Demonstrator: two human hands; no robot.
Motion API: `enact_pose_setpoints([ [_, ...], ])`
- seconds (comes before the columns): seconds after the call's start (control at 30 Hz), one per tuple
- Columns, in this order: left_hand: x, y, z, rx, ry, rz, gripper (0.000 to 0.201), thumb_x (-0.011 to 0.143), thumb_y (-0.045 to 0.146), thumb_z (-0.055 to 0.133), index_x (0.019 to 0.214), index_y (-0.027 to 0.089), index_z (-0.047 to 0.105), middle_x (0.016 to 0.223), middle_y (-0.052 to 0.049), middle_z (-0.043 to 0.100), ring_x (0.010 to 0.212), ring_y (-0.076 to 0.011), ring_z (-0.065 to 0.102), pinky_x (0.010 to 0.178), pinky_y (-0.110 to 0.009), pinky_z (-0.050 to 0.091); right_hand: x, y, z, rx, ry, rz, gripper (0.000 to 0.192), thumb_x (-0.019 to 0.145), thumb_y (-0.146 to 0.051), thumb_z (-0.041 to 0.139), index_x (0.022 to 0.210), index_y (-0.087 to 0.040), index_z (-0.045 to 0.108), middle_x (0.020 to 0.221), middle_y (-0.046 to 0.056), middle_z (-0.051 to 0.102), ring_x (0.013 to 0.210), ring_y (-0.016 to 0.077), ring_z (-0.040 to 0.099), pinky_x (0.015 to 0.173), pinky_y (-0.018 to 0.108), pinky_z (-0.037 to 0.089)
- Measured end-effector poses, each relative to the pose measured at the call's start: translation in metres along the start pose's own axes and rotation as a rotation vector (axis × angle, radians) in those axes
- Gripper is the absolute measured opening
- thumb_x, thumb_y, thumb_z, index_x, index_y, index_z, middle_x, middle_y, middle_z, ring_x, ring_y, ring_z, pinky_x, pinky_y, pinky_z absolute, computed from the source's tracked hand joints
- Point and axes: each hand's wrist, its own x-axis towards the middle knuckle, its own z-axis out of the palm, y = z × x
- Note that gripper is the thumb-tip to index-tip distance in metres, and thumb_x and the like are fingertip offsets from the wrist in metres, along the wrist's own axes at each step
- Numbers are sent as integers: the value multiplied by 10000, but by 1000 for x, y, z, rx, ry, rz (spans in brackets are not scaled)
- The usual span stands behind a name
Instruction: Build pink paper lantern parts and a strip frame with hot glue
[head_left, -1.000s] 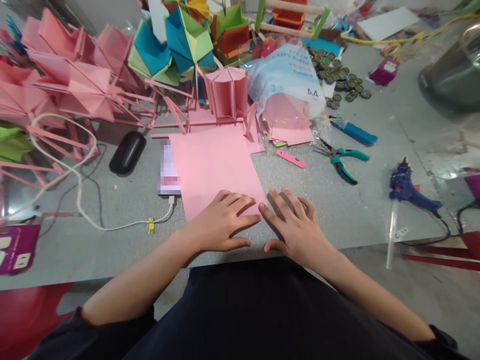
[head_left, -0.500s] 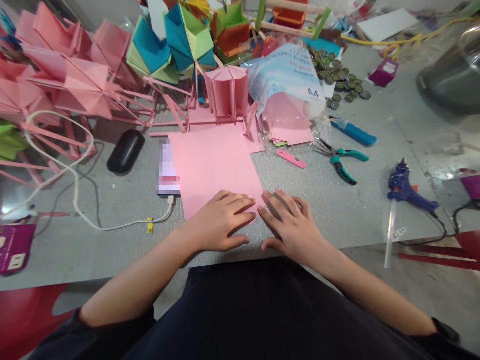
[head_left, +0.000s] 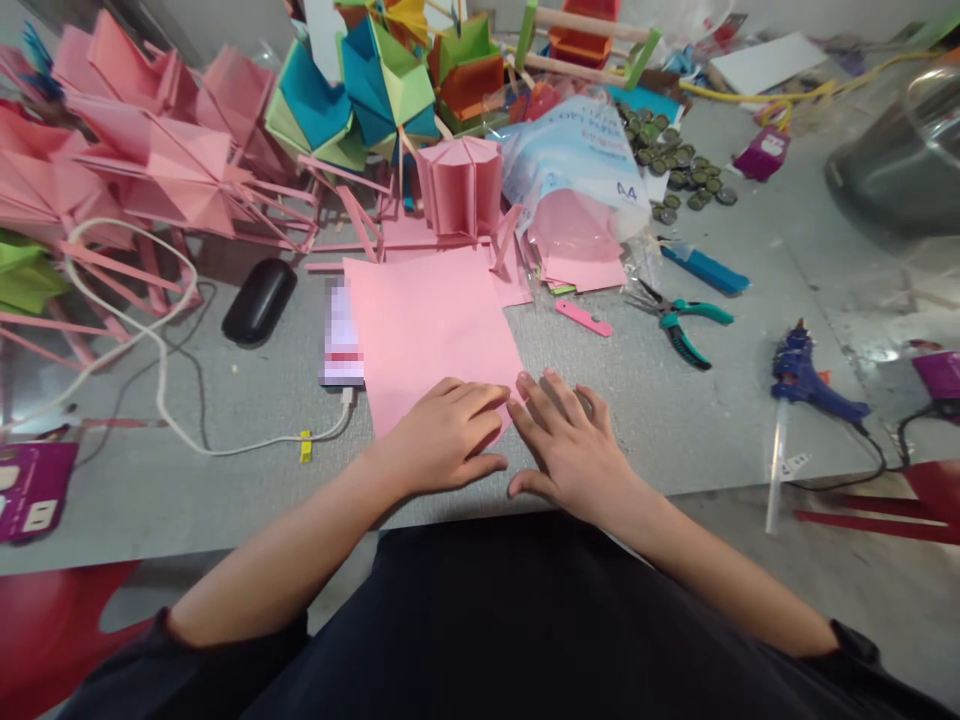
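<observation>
- Both hands lie flat, fingers spread, gripping nothing: left hand (head_left: 442,440) presses the pink sheet's near corner, right hand (head_left: 574,450) just beside it.
- Grey counter (head_left: 225,480) carries everything.
- Pink sheet (head_left: 427,320) lies flat at centre.
- Pliers (head_left: 679,318) sit well right.

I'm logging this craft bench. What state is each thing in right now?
pink sheet: flat, near edge under both hands
left hand: open, palm down on the sheet
right hand: open, fingers spread at the sheet's corner
phone: cable plugged in
pliers: jaws open
A4 paper pack: torn open
</observation>
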Motion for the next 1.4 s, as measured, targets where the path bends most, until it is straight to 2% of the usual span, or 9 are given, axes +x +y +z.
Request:
enact_pose_setpoints([
  [0.07,2,8,5,81,50,-47,372,1049,523,674,1036,154,722,1348,-176,719,1245,-356,680,1056,-526,501,0,-1,2,14,14,18,891,1054,-803,343,1664,-166,470,1794,189,343,1652,440,210,1253,647,203],
  [0.17,5,21,12,202,125,-113,231,1106,312,581,1070,135,725,1233,-142,748,1166,-313,691,1014,-493,512,1,-3,3,27,38,30,856,1062,-789,349,1638,-176,506,1778,196,374,1648,436,221,1252,645,210],
  [0.27,6,30,18,303,142,-128,237,1114,188,500,1083,112,722,1166,-135,753,1095,-292,689,939,-457,530,1,-5,0,30,53,37,807,1065,-755,414,1609,-173,539,1764,211,393,1643,446,229,1243,656,227],
  [0.43,4,43,24,346,93,-143,251,1100,168,501,978,129,717,1030,-121,738,989,-288,678,838,-439,547,-6,-10,-9,32,40,45,754,1062,-722,475,1562,-170,596,1745,200,433,1640,443,245,1237,646,247],
  [0.7,-8,67,32,234,195,-127,188,1078,183,553,1015,136,724,1120,-147,765,1075,-296,714,890,-460,578,-36,-13,-2,20,63,17,769,1063,-738,456,1557,-167,601,1744,191,440,1634,421,272,1252,613,226],
  [0.83,-15,68,32,158,249,-163,149,1084,218,578,1057,160,712,1179,-133,772,1109,-289,725,930,-463,580,-37,-13,0,-14,96,5,733,1096,-691,419,1547,-143,602,1731,200,458,1623,405,289,1244,605,230],
  [1.0,-14,63,30,44,177,-208,215,1060,316,650,1197,155,685,1211,-137,764,1104,-311,710,946,-491,587,-34,-14,1,-27,116,-13,733,1096,-686,423,1537,-131,612,1726,198,466,1619,400,294,1238,590,250],
  [1.27,-14,54,28,5,147,-164,223,1060,328,643,1210,167,676,1185,-129,754,1079,-301,701,955,-485,607,-25,-15,12,8,85,-12,1002,996,-871,402,1657,-121,468,1762,221,393,1656,416,198,1244,622,247],
  [1.4,-15,54,31,57,162,-161,208,1075,320,623,1187,164,701,1154,-131,749,1063,-301,705,923,-486,613,-22,-16,12,26,67,0,970,1023,-846,361,1671,-130,452,1778,208,367,1667,418,169,1250,629,230],
])
